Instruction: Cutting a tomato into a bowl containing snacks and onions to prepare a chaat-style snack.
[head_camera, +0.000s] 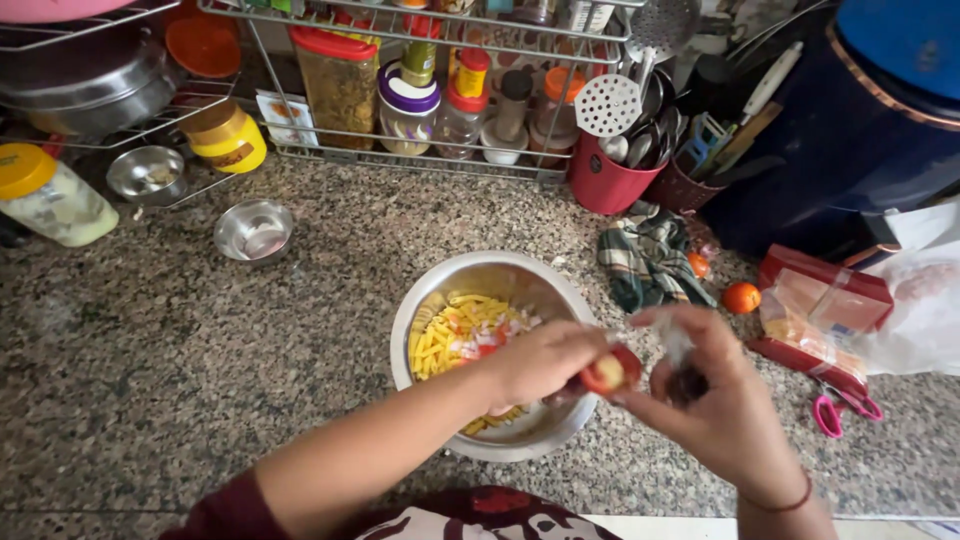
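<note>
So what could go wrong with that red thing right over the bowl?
The small red piece sits pinched between the left hand and the right hand, just at the steel bowl's rim, so it might slip and land on the granite counter instead. The bowl stands close to the counter's front edge, so a bump could perhaps tip out the yellow pieces.
</note>
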